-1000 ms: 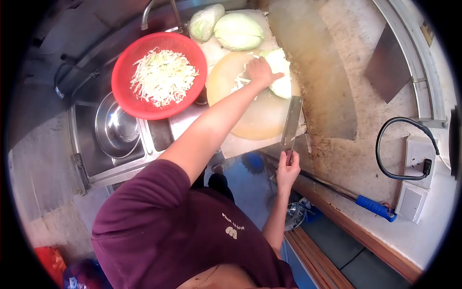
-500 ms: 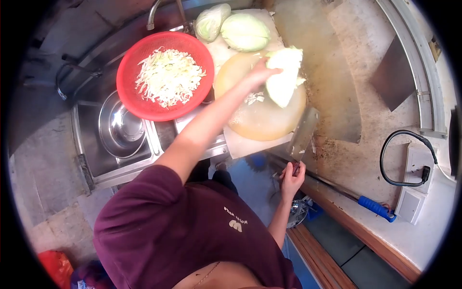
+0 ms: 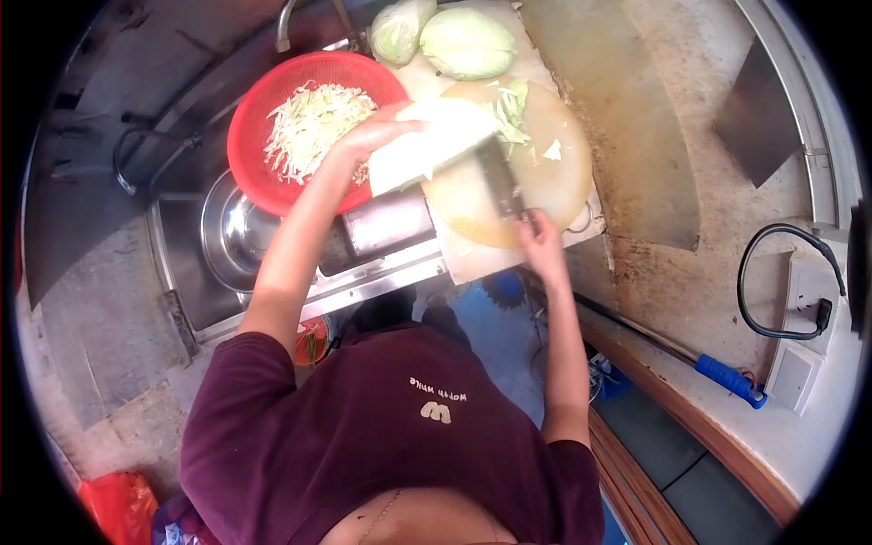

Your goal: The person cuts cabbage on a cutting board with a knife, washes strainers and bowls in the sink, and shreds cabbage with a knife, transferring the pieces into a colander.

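My left hand (image 3: 377, 136) is closed on a large cut piece of cabbage (image 3: 422, 150), held at the left edge of the round chopping board (image 3: 554, 195), beside the red basket. In my right hand (image 3: 543, 238) is the handle of a cleaver (image 3: 500, 177), its blade over the board and slightly blurred. The blade's upper end lies close to the cabbage piece; whether they touch I cannot tell. Loose cabbage leaves (image 3: 513, 111) and a small scrap (image 3: 552, 151) lie on the board. Shredded cabbage (image 3: 313, 127) fills the middle of the red basket (image 3: 243, 150).
Two cabbages, one whole (image 3: 468, 44) and one in wrap-like shine (image 3: 400, 32), sit behind the board. A steel bowl (image 3: 238, 232) stands in the sink (image 3: 182, 282) at left. A blue-handled pole (image 3: 731, 381) and a black cable (image 3: 740, 282) are on the right.
My left hand has brought the cabbage piece left, from the board's far right to its left edge. My right hand has raised the cleaver over the board. Leaves now lie there.
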A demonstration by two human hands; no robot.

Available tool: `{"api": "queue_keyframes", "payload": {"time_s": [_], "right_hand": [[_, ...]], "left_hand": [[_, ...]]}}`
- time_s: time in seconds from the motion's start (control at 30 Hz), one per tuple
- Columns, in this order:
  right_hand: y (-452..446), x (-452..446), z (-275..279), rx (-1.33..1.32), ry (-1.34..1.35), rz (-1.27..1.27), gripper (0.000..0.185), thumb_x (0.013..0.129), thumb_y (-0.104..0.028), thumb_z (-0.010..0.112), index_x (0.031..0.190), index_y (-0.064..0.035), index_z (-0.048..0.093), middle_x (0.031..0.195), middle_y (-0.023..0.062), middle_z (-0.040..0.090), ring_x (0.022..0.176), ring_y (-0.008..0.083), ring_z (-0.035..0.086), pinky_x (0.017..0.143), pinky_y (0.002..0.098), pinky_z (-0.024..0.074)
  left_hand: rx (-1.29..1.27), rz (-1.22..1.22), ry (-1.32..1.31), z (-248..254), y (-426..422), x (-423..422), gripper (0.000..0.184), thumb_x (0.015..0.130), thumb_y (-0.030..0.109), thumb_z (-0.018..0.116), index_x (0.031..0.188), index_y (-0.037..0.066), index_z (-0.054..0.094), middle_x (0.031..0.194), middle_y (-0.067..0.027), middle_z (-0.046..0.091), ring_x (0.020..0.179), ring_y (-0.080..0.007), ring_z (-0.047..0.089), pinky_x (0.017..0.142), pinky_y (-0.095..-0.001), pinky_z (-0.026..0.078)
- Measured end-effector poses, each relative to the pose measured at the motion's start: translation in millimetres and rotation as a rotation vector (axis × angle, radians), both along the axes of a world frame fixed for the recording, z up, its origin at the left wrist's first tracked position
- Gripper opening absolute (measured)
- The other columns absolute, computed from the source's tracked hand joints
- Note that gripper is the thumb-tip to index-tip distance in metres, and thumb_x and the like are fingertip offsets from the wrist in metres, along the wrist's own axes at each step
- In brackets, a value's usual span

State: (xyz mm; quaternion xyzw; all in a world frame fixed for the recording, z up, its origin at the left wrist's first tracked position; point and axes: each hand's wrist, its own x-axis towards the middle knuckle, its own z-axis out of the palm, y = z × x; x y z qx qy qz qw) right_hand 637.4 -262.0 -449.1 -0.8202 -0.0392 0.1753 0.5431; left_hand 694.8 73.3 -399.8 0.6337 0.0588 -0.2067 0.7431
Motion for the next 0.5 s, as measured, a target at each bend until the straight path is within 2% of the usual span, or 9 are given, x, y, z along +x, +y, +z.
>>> {"api": "queue_keyframes", "payload": {"time_s": [0.1,0.13,0.2,0.27,0.3,0.33,0.37,0.4,0.5], "right_hand": [[-26,13,15,-0.148,0.061,-0.053,0.023,0.082,-0.016,0.058,0.099,-0.0011,0.055,0.074,0.0077,0.059,0.068,0.0112,0.053,0.063,0.0273,0.0442],[-28,15,27,-0.261,0.049,-0.034,0.023,0.08,-0.015,0.056,0.099,-0.0021,0.054,0.073,0.0128,0.059,0.067,0.0199,0.058,0.064,0.0321,0.0449],[-25,16,29,-0.362,-0.051,0.02,0.023,0.078,-0.015,0.055,0.098,-0.0022,0.054,0.074,0.0169,0.058,0.07,0.0288,0.058,0.065,0.0364,0.0449],[-14,21,40,-0.479,-0.031,0.071,0.023,0.076,-0.016,0.051,0.094,-0.0012,0.054,0.077,0.0228,0.058,0.076,0.0408,0.056,0.067,0.0436,0.0441],[-15,27,31,-0.453,-0.025,0.077,0.022,0.077,-0.016,0.05,0.093,-0.0004,0.053,0.07,0.019,0.054,0.067,0.0358,0.054,0.063,0.0409,0.0436],[-15,33,18,-0.425,-0.017,0.082,0.021,0.079,-0.015,0.049,0.092,0.0005,0.052,0.063,0.0152,0.051,0.059,0.0307,0.052,0.059,0.0382,0.0431],[-14,36,9,-0.395,-0.008,0.085,0.02,0.08,-0.015,0.048,0.091,0.0013,0.051,0.056,0.0114,0.048,0.05,0.0257,0.05,0.054,0.0355,0.0425],[-7,39,17,-0.428,-0.015,0.084,0.02,0.083,-0.017,0.046,0.089,0.0014,0.052,0.058,0.0178,0.052,0.055,0.0356,0.054,0.059,0.042,0.0445],[5,25,49,-0.788,-0.319,0.115,0.021,0.086,-0.018,0.046,0.087,0.0006,0.055,0.067,0.0229,0.058,0.061,0.0399,0.057,0.058,0.0467,0.045]], "left_hand": [[0.088,-0.284,0.027,-13,-29,6,0.05,0.079,0.019,0.065,0.121,-0.003,0.048,0.115,-0.0111,0.055,0.103,-0.0165,0.053,0.087,-0.0289,0.044],[0.165,-0.361,0.001,-20,-40,11,0.051,0.078,0.02,0.066,0.12,-0.002,0.049,0.114,-0.0113,0.055,0.103,-0.0181,0.053,0.088,-0.03,0.044],[0.32,-0.518,-0.056,-38,-58,24,0.052,0.075,0.022,0.068,0.119,0.001,0.051,0.11,-0.0117,0.056,0.103,-0.0212,0.053,0.089,-0.0322,0.042],[0.715,-0.424,-0.402,-55,-64,23,0.051,0.073,0.024,0.069,0.118,0.005,0.053,0.105,-0.0125,0.056,0.102,-0.0256,0.051,0.092,-0.0344,0.04],[0.91,-0.37,-0.575,-56,-69,21,0.051,0.072,0.024,0.069,0.118,0.006,0.054,0.103,-0.0129,0.056,0.101,-0.0278,0.051,0.093,-0.0355,0.038],[0.921,-0.185,-0.769,-57,-71,13,0.044,0.072,0.023,0.067,0.114,0.011,0.057,0.098,-0.013,0.055,0.098,-0.0319,0.049,0.092,-0.0379,0.036],[0.986,-0.145,-0.809,-52,-78,3,0.042,0.073,0.022,0.066,0.112,0.011,0.058,0.098,-0.0123,0.055,0.097,-0.0314,0.049,0.091,-0.038,0.037],[1.053,-0.104,-0.853,-46,-86,-8,0.039,0.074,0.021,0.065,0.11,0.011,0.059,0.098,-0.0116,0.055,0.097,-0.0308,0.049,0.089,-0.0381,0.038],[1.04,-0.061,-0.909,-41,-110,-36,0.023,0.077,0.018,0.062,0.099,0.011,0.063,0.095,-0.0076,0.056,0.092,-0.0268,0.05,0.081,-0.0372,0.039]]}}
